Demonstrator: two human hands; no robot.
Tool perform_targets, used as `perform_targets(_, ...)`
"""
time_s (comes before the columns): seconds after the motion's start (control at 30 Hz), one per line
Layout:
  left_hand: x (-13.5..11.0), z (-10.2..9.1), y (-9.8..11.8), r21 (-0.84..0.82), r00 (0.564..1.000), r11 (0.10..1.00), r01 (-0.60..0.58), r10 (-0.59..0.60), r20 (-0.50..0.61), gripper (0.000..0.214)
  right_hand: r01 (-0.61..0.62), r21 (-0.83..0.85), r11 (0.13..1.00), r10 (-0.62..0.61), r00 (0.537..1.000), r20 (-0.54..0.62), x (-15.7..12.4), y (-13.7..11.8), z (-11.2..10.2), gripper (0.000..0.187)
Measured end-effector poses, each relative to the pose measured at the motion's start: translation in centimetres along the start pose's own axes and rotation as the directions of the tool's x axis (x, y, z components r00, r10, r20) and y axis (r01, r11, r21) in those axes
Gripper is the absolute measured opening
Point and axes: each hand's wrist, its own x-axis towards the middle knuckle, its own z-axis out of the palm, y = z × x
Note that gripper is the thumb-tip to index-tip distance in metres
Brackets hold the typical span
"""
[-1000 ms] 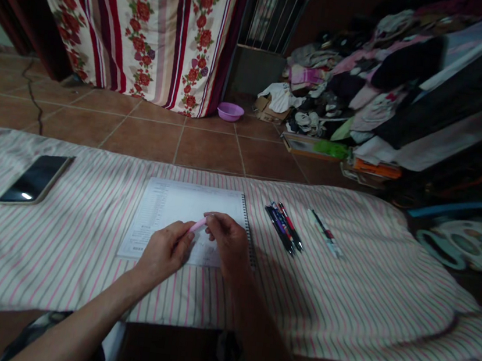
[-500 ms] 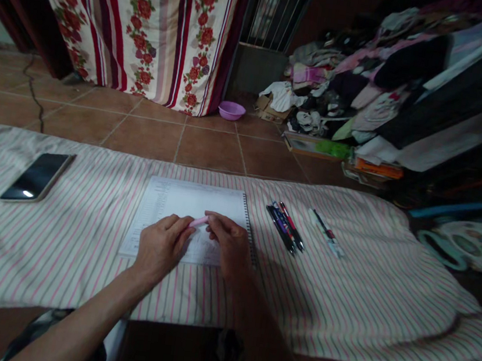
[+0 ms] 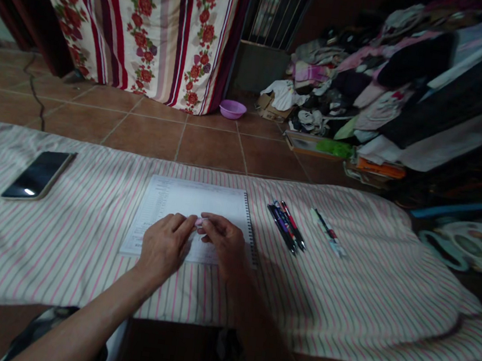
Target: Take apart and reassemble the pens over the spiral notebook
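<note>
Over the spiral notebook (image 3: 204, 196), my left hand (image 3: 166, 244) and my right hand (image 3: 225, 240) meet fingertip to fingertip. Between them shows a short length of a pink pen (image 3: 199, 222); most of it is hidden by the fingers. The left hand wraps round one part of it, and the right thumb and fingers pinch its other end. Printed lines and some handwriting mark the page below. Right of the notebook lies a small bunch of pens (image 3: 284, 227), and farther right a light-coloured pen (image 3: 327, 231) lies apart.
A phone (image 3: 39, 175) lies at the left on the striped cloth (image 3: 98, 233). Beyond the cloth's far edge are a tiled floor, a purple basin (image 3: 232, 109), a flowered curtain (image 3: 167, 31) and a heap of clothes (image 3: 346, 76). A patterned plastic seat (image 3: 479, 242) stands at the right.
My hands have come closer together, and less of the pink pen shows between them. The left hand has shifted slightly right. The notebook, phone and other pens lie as before.
</note>
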Motion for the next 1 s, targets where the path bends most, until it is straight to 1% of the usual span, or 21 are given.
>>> perform_targets(0.1, 0.0, -0.1, -0.2, 0.015, 1.0, 1.0, -0.022, 0.022, -0.015, 0.03, 0.004, -0.149, 0.989, -0.002, 1.0, 0.013, 0.1, -0.1, -0.4, 0.024)
perform_targets(0.17, 0.0, -0.1, -0.2, 0.018, 0.999, 0.999, -0.036, 0.037, -0.03, 0.028, 0.034, -0.259, 0.965, -0.022, 0.999, 0.049, 0.2, 0.0, -0.8, 0.029)
perform_targets(0.23, 0.0, -0.1, -0.2, 0.01, 0.998, 0.998, -0.056, 0.056, -0.042, 0.027, 0.064, -0.323, 0.944, -0.034, 0.995, 0.097, 0.4, 0.1, -1.1, 0.036)
perform_targets(0.33, 0.0, 0.0, -0.2, -0.007, 0.996, 0.997, -0.083, 0.083, -0.044, 0.027, 0.082, -0.347, 0.934, -0.029, 0.988, 0.154, 0.7, 0.4, -1.3, 0.042)
perform_targets(0.47, 0.1, 0.1, -0.1, -0.008, 0.995, 0.995, -0.097, 0.096, -0.033, 0.027, 0.077, -0.324, 0.943, -0.01, 0.979, 0.203, 1.0, 0.7, -1.3, 0.045)
perform_targets(0.57, 0.0, 0.1, 0.0, 0.003, 0.994, 0.995, -0.103, 0.103, -0.032, 0.025, 0.066, -0.334, 0.94, 0.001, 0.98, 0.197, 0.9, 0.6, -1.2, 0.046)
perform_targets(0.73, -0.1, 0.2, 0.3, 0.009, 0.994, 0.994, -0.106, 0.106, -0.02, 0.026, 0.04, -0.365, 0.93, 0.016, 0.989, 0.148, 0.7, 0.2, -1.1, 0.043)
perform_targets(0.8, -0.1, 0.2, 0.4, 0.026, 0.995, 0.995, -0.098, 0.098, -0.022, 0.025, 0.059, -0.392, 0.918, -0.011, 0.992, 0.123, 0.7, 0.3, -1.0, 0.042)
perform_targets(0.93, 0.1, -0.1, 0.4, 0.057, 0.995, 0.994, -0.094, 0.095, -0.016, 0.023, 0.139, -0.452, 0.881, -0.117, 0.99, 0.075, 0.6, 0.5, -0.7, 0.041)
perform_targets(1.0, 0.1, -0.3, 0.4, 0.059, 0.995, 0.994, -0.095, 0.096, -0.007, 0.023, 0.165, -0.465, 0.87, -0.151, 0.986, 0.067, 0.4, 0.4, -0.5, 0.04)
